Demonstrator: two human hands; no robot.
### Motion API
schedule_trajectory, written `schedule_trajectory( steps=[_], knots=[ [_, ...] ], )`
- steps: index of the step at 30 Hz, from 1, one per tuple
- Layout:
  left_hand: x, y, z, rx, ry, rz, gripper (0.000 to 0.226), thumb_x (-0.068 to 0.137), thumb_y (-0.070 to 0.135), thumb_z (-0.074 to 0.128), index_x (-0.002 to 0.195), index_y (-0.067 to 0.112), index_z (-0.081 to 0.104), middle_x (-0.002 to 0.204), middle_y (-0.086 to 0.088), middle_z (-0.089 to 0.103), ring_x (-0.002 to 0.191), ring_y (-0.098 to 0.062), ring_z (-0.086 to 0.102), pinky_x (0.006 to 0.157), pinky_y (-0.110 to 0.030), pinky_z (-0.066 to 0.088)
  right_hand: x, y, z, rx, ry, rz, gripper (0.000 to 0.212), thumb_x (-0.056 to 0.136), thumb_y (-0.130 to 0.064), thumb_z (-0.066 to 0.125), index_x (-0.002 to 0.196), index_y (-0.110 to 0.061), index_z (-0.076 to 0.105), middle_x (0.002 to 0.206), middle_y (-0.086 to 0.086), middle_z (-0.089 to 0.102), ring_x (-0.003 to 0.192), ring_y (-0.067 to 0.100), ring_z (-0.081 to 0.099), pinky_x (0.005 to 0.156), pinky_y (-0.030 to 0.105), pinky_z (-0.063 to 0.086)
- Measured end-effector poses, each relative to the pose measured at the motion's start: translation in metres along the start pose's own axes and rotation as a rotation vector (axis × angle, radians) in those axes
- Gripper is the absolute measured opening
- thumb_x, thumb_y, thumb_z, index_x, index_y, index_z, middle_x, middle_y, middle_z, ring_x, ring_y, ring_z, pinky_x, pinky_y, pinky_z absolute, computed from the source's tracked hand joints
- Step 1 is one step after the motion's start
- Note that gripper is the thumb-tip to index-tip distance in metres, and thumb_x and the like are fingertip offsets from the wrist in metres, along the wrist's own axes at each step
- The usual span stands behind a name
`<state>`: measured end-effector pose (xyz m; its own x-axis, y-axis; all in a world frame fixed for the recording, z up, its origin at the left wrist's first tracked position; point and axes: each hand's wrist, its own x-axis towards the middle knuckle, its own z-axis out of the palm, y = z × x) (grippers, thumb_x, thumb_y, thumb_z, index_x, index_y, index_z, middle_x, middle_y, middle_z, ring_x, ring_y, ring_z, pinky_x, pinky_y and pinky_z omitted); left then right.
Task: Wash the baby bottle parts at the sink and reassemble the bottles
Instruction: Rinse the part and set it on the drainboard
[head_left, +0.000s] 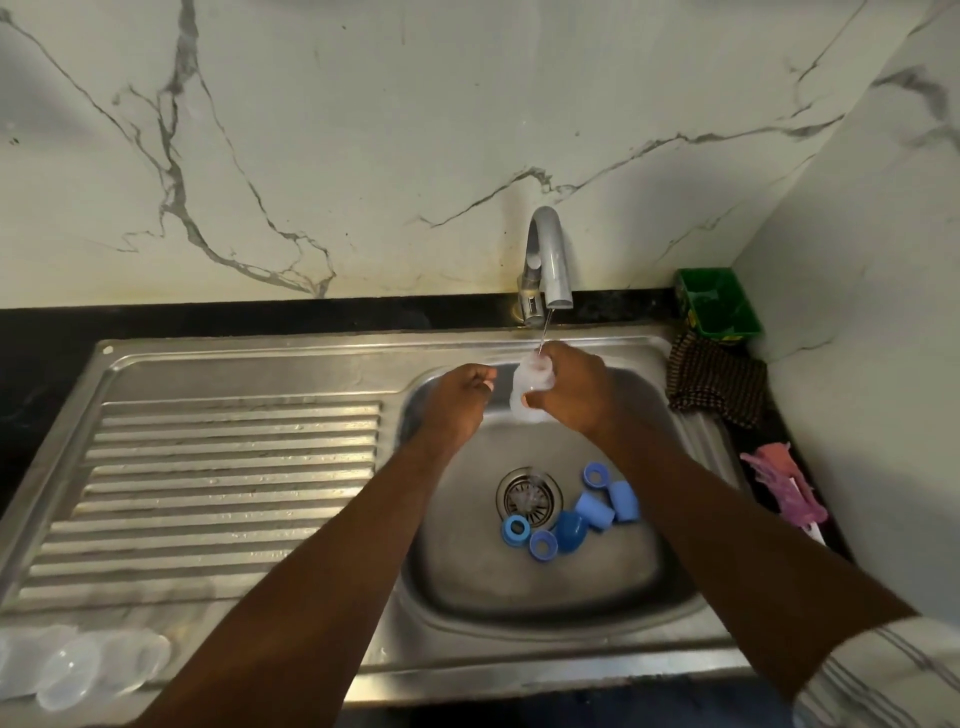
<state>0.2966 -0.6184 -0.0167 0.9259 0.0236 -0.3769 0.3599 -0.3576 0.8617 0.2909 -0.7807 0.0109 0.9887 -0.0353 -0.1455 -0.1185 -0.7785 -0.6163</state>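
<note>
My right hand (571, 389) grips a small clear baby bottle (527, 387) upright under the tap (548, 260), and a thin stream of water runs into its mouth. Just left of the bottle, my left hand (460, 397) hovers with curled fingers and holds nothing that I can see. Several blue bottle parts, rings and caps (571, 514), lie on the sink basin (519, 582) floor right of the drain (529, 496). Clear bottles or domes (78, 665) lie at the near left corner of the drainboard.
A ribbed steel drainboard (218, 493) fills the left side. On the right counter sit a green tub (717, 304), a dark checked cloth (717, 384) and a pink brush or cloth (784, 483). Marble walls close in at the back and on the right.
</note>
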Motion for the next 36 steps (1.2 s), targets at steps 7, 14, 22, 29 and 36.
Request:
schedule_trajectory(
  steps=[7, 14, 22, 29, 36],
  knots=[
    [0.000, 0.008, 0.006, -0.087, -0.004, -0.015, 0.026, 0.103, 0.018, 0.052, 0.124, 0.008, 0.064, 0.120, -0.011, 0.066, 0.109, -0.024, 0.063, 0.102, -0.045, 0.052, 0.006, 0.003, -0.001, 0.042, 0.002, 0.026, 0.057, 0.075, -0.021, 0.085, 0.125, -0.017, 0.057, 0.116, -0.002, 0.063, 0.108, 0.016, 0.059, 0.083, 0.026, 0.041],
    [-0.004, 0.010, 0.006, -0.227, -0.082, -0.078, 0.034, 0.099, 0.037, 0.060, 0.124, 0.015, 0.063, 0.118, -0.009, 0.069, 0.105, -0.022, 0.067, 0.097, -0.041, 0.055, 0.010, 0.007, 0.002, 0.636, -0.056, 0.191, 0.057, 0.081, -0.008, 0.079, 0.131, -0.015, 0.052, 0.126, 0.013, 0.061, 0.112, 0.030, 0.063, 0.089, 0.043, 0.058],
    [0.001, 0.017, 0.010, 0.184, -0.281, 0.144, 0.076, 0.068, 0.060, 0.077, 0.128, 0.017, 0.060, 0.117, 0.003, 0.065, 0.112, -0.024, 0.064, 0.097, -0.041, 0.053, -0.002, 0.013, 0.017, 1.324, -0.231, 0.631, 0.023, 0.099, -0.023, 0.053, 0.103, -0.004, 0.064, 0.094, 0.018, 0.068, 0.081, 0.026, 0.070, 0.079, 0.032, 0.057],
    [-0.007, 0.029, 0.004, 0.277, -0.295, 0.202, 0.038, 0.092, 0.046, 0.067, 0.116, 0.018, 0.062, 0.102, 0.000, 0.067, 0.086, -0.010, 0.065, 0.077, -0.027, 0.057, -0.002, 0.017, 0.018, 1.281, -0.318, 0.721, 0.036, 0.096, -0.031, 0.063, 0.113, 0.000, 0.066, 0.103, 0.021, 0.071, 0.085, 0.029, 0.072, 0.064, 0.032, 0.062],
    [-0.026, 0.025, -0.003, 0.093, -0.273, 0.039, 0.049, 0.091, 0.044, 0.069, 0.127, 0.014, 0.055, 0.115, -0.009, 0.067, 0.103, -0.025, 0.068, 0.085, -0.038, 0.060, -0.015, 0.020, 0.015, 0.993, -0.250, 0.558, 0.028, 0.091, -0.030, 0.070, 0.112, -0.013, 0.063, 0.110, 0.014, 0.068, 0.091, 0.025, 0.067, 0.065, 0.032, 0.058]
  ],
)
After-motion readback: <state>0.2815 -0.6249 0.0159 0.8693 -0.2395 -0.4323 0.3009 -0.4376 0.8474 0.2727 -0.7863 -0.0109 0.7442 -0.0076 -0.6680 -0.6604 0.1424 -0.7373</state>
